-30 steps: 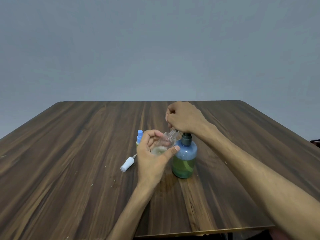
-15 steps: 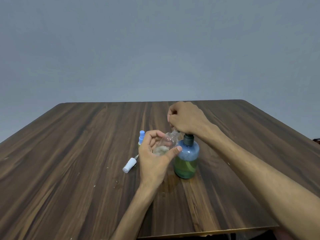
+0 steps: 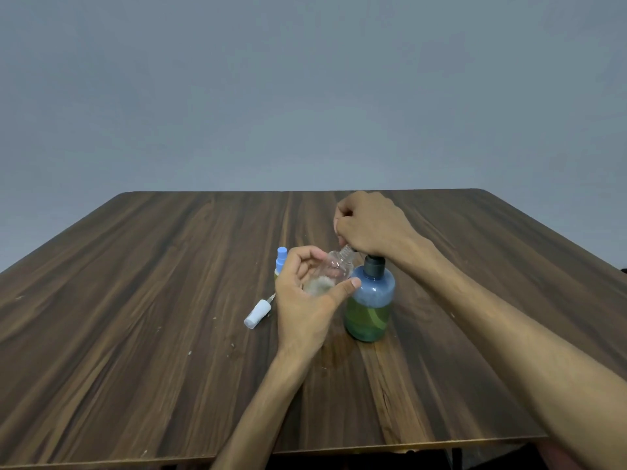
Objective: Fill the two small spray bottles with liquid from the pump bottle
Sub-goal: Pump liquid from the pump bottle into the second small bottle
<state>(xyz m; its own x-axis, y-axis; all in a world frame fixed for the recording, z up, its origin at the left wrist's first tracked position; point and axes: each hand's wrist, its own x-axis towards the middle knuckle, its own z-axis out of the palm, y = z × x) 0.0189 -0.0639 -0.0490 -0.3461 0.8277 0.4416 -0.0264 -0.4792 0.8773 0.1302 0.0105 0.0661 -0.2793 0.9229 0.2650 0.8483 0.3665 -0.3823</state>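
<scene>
My left hand (image 3: 307,300) grips a small clear spray bottle (image 3: 334,271), tilted with its open threaded neck up to the right under the pump spout; a little pale liquid lies in its bottom. The blue pump bottle (image 3: 370,301) stands on the table, green liquid filling its lower half. My right hand (image 3: 368,223) is curled over the pump head and hides it. A second small spray bottle with a blue top (image 3: 281,259) stands just behind my left hand. A white spray cap (image 3: 258,313) with its tube lies on the table to the left.
The dark wooden table (image 3: 135,300) stretches wide on all sides, its front edge near the bottom of the view. A plain grey wall fills the background.
Both hands and the bottles keep nearly the same pose; only the view has shifted slightly. My right hand stays on the pump head.
</scene>
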